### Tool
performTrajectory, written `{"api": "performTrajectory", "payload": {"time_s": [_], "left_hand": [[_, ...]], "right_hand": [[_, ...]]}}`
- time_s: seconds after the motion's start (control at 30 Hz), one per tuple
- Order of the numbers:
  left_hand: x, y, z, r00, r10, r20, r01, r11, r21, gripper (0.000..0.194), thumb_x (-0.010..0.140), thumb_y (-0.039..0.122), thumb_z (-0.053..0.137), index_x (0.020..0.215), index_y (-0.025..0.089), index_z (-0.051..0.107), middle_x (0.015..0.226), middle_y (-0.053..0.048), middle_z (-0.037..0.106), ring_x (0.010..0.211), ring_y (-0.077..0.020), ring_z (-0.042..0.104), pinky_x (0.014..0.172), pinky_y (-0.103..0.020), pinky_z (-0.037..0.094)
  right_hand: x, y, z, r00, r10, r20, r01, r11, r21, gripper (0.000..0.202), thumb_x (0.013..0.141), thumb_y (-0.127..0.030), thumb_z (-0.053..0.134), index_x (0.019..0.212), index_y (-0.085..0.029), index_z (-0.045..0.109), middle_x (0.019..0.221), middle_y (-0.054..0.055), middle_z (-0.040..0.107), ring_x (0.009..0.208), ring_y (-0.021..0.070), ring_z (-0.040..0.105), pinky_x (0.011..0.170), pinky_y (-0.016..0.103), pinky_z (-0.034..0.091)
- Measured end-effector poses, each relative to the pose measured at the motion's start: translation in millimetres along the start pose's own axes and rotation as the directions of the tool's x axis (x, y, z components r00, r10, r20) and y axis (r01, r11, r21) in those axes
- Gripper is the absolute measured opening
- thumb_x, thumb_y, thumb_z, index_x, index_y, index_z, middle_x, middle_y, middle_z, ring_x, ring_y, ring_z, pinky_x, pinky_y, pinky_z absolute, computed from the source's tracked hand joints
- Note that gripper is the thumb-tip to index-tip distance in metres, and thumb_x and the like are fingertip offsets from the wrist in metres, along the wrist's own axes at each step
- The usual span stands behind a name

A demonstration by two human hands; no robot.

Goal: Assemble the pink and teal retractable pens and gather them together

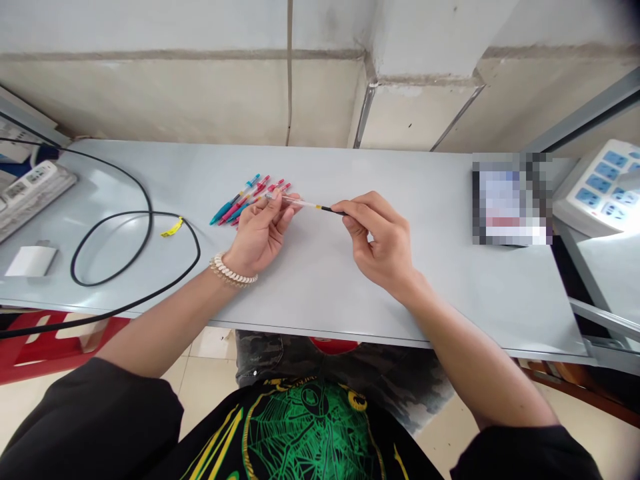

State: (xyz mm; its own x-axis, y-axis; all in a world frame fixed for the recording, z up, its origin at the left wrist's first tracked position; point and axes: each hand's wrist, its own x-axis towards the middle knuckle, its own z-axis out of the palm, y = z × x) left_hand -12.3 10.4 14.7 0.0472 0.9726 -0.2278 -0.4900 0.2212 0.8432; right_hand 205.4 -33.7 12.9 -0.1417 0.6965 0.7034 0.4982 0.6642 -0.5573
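A thin pen refill stretches level between my two hands above the table, clear along its left length, with a yellow band and a black right part. My left hand is closed around the clear end, its thumb and fingers covering that part. Whether a clear sleeve surrounds the refill there, I cannot tell. The fingertips of my right hand pinch the black end. Just behind my left hand lies a bunch of pens, pink and blue, side by side and partly hidden by the fingers.
On the grey table, a looped black cable with a yellow tag lies left, near a white charger and a power strip. A blurred box-like object and white socket block stand right. A wall borders the back.
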Motion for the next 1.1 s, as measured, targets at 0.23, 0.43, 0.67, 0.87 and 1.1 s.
{"api": "performTrajectory", "payload": {"time_s": [0.23,0.43,0.67,0.87,1.1], "left_hand": [[1.7,-0.4,-6.4,0.998,-0.054,-0.029,0.052,0.996,-0.068,0.016,0.1,0.025,0.08,0.085,0.02,0.078,0.095,-0.001,0.083,0.096,-0.0119,0.083,0.077,-0.009,0.065],[-1.5,-3.9,-5.4,1.0,-0.017,0.017,0.017,1.0,0.011,0.018,0.098,0.029,0.082,0.086,0.018,0.077,0.097,-0.003,0.082,0.096,-0.0125,0.083,0.079,-0.01,0.066],[-1.5,-2.1,-2.8,0.998,0.047,0.031,-0.047,0.999,0.009,0.018,0.097,0.031,0.085,0.089,0.016,0.078,0.1,-0.003,0.082,0.092,-0.0096,0.081,0.08,-0.01,0.064],[-10.8,-5.7,3.7,0.986,0.128,0.11,-0.135,0.989,0.06,0.022,0.091,0.033,0.091,0.089,0.017,0.075,0.099,-0.003,0.083,0.089,-0.0099,0.081,0.081,-0.014,0.064],[-14.0,-11.1,5.7,0.986,0.12,0.112,-0.135,0.981,0.137,0.025,0.092,0.034,0.089,0.094,0.019,0.07,0.103,-0.006,0.083,0.096,-0.0147,0.082,0.091,-0.025,0.064]], "right_hand": [[2.2,-2.9,-3.0,0.999,-0.019,-0.045,0.02,0.999,0.027,0.029,0.113,-0.021,0.051,0.12,-0.026,0.079,0.098,0.006,0.07,0.082,0.0169,0.063,0.073,0.034,0.053],[-0.8,-0.3,0.1,0.999,-0.051,0.007,0.051,0.997,-0.05,0.033,0.113,-0.017,0.048,0.121,-0.027,0.078,0.097,0.006,0.068,0.083,0.0174,0.062,0.074,0.035,0.053],[-1.6,1.3,-2.4,0.997,-0.075,0.006,0.075,0.993,-0.095,0.033,0.11,-0.015,0.051,0.123,-0.028,0.078,0.099,0.006,0.066,0.083,0.018,0.06,0.074,0.036,0.052],[-6.4,5.2,6.3,0.993,-0.107,0.043,0.112,0.985,-0.135,0.034,0.109,-0.012,0.048,0.125,-0.028,0.075,0.1,0.007,0.067,0.086,0.0191,0.061,0.076,0.036,0.054],[-11.2,4.7,13.8,0.989,-0.097,0.112,0.103,0.994,-0.045,0.03,0.112,-0.016,0.042,0.131,-0.023,0.064,0.117,0.012,0.066,0.104,0.0224,0.066,0.085,0.04,0.061]]}}
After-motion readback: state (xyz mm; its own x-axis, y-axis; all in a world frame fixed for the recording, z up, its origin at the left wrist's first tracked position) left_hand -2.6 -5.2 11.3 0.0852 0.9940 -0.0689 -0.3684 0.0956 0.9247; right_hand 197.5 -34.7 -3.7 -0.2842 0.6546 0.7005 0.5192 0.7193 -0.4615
